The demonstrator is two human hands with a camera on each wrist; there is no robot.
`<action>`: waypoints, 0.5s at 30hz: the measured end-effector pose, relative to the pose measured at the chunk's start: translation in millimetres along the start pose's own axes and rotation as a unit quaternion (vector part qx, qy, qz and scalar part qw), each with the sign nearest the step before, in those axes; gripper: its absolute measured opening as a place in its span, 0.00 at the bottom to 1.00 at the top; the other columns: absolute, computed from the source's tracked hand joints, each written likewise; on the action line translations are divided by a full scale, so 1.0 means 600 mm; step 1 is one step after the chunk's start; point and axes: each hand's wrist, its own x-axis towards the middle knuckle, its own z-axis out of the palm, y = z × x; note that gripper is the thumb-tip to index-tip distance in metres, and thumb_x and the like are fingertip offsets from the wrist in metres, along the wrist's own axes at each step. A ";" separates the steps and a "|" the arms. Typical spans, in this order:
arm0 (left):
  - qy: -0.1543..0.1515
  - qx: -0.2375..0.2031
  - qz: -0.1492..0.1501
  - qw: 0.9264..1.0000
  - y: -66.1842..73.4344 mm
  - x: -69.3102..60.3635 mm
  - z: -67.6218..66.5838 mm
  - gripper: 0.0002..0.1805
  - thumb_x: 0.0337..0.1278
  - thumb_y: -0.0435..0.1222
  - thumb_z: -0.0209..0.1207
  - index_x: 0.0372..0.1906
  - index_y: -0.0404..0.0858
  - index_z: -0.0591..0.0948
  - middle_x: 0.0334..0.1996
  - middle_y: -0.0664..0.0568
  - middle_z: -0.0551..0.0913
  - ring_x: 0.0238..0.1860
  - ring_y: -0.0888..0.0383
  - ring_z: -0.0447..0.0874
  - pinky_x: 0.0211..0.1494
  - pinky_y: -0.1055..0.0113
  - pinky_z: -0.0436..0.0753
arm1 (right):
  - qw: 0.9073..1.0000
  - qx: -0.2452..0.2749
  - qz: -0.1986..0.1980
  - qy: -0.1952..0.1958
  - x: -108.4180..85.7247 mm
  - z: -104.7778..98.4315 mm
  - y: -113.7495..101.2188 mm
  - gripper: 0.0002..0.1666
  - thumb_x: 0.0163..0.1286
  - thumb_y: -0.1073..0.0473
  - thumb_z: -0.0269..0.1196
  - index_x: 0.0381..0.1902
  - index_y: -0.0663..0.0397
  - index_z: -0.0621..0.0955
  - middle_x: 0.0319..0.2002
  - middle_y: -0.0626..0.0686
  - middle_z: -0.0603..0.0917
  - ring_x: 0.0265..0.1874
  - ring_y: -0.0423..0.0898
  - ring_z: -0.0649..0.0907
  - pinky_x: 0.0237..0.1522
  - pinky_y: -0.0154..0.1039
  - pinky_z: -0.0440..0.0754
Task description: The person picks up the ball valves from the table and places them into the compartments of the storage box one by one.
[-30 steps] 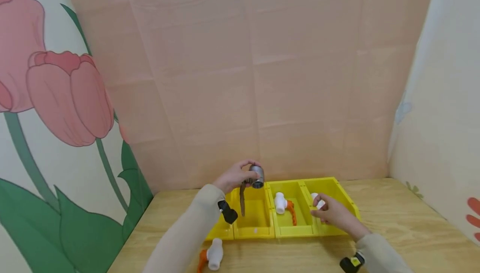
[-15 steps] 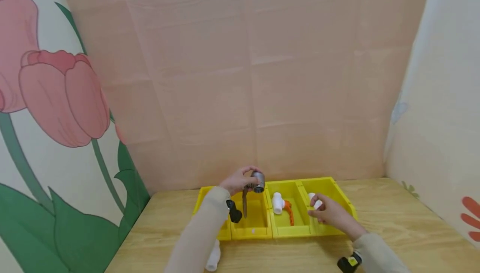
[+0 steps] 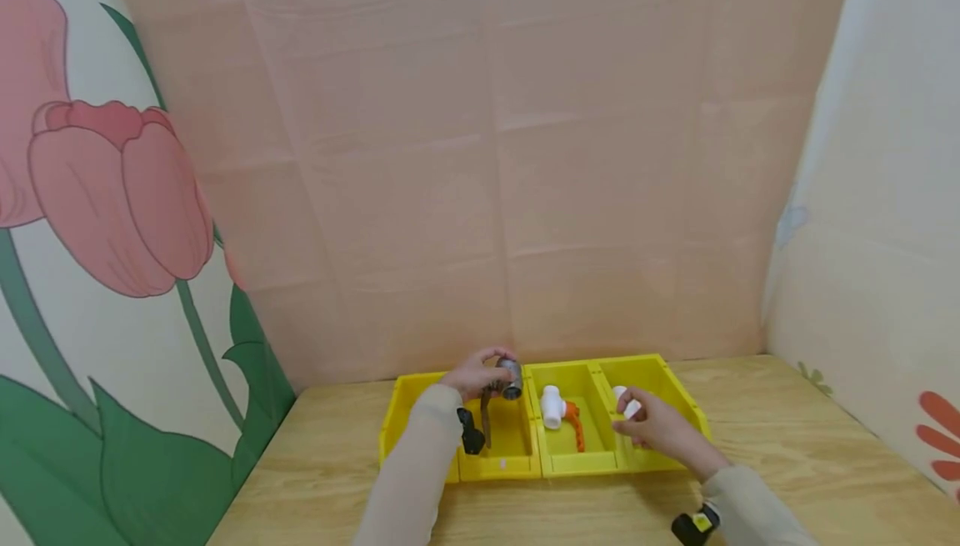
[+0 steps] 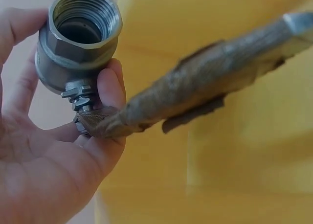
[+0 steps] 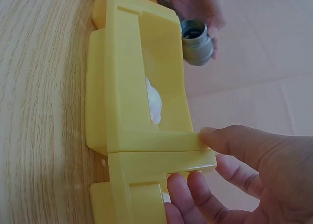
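My left hand (image 3: 474,375) (image 4: 54,155) grips a grey metal valve (image 3: 510,379) (image 4: 80,43) (image 5: 196,45) with a long brown-wrapped handle (image 4: 195,77). It is above the second compartment from the left of the yellow bins (image 3: 502,469), the handle hanging down. With thumb and fingers on either side, my right hand (image 3: 663,429) (image 5: 264,170) pinches the divider wall (image 5: 161,148) beside the rightmost compartment. A white valve with an orange handle (image 3: 553,408) lies in the third compartment; another white piece (image 3: 626,402) is partly hidden behind my right fingers.
The bins stand on a wooden table (image 3: 787,446) close to the pink backdrop (image 3: 487,196). Patterned side walls rise at left (image 3: 120,196) and right (image 3: 885,196). My left forearm (image 3: 412,463) crosses in front of the leftmost compartment.
My left hand has lowered the metal valve towards the second compartment. My left forearm has swung right, and the white valve on the table in front is now out of sight. My right hand keeps its grip.
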 end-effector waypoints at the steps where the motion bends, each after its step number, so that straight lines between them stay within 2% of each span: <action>1: 0.003 0.002 -0.002 1.000 -0.001 -0.001 -0.001 0.17 0.60 0.30 0.58 0.55 0.39 0.76 0.58 0.39 0.70 0.43 0.48 0.77 0.37 0.61 0.77 | 1.000 0.001 0.001 -0.001 0.000 -0.001 0.000 0.16 0.65 0.57 0.65 0.43 0.57 0.71 0.23 0.52 0.75 0.22 0.46 0.76 0.23 0.35 0.73; 8: 0.019 0.027 -0.007 0.999 -0.021 0.009 -0.005 0.20 0.57 0.30 0.58 0.57 0.36 0.75 0.56 0.42 0.72 0.41 0.49 0.76 0.34 0.62 0.76 | 1.000 0.000 0.000 0.004 -0.001 0.000 -0.001 0.17 0.64 0.57 0.66 0.42 0.57 0.71 0.23 0.52 0.75 0.21 0.46 0.76 0.23 0.36 0.73; 15: 0.030 0.061 -0.014 0.998 -0.027 0.014 0.000 0.20 0.56 0.33 0.62 0.55 0.39 0.77 0.54 0.43 0.74 0.42 0.50 0.76 0.42 0.53 0.79 | 1.000 -0.001 0.006 0.006 0.001 0.001 -0.001 0.16 0.64 0.57 0.66 0.42 0.57 0.71 0.23 0.53 0.75 0.22 0.46 0.76 0.23 0.36 0.73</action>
